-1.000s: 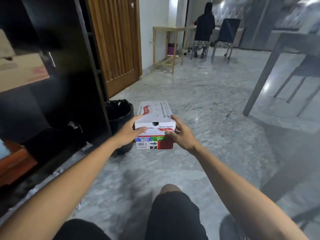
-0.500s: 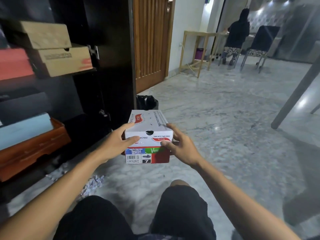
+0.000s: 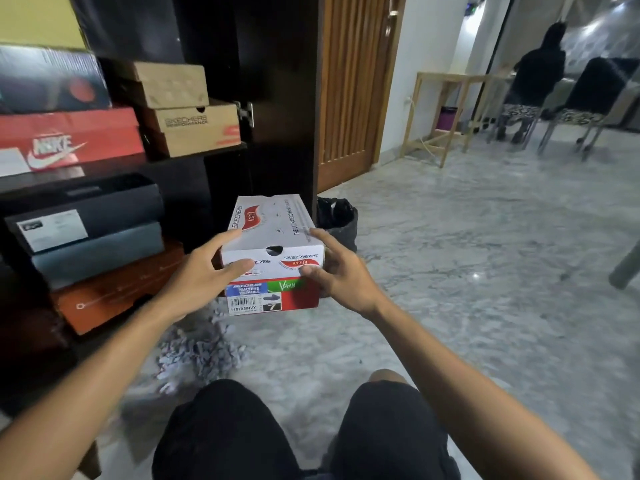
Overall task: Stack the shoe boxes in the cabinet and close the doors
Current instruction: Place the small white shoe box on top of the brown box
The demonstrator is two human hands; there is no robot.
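Two hands, left and right, fingers curled gripping one white box; seven boxes shelved.

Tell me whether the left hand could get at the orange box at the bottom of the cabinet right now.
Probably not yet: the left hand and right hand both grip the white Skechers box. The orange box lies close by, its front unblocked.

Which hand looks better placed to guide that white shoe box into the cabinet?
Probably the left hand. Both hands grip the white shoe box, but the cabinet with its stacked boxes stands on the person's left, so that hand is nearer the shelves. The right hand would likely just support the far side.
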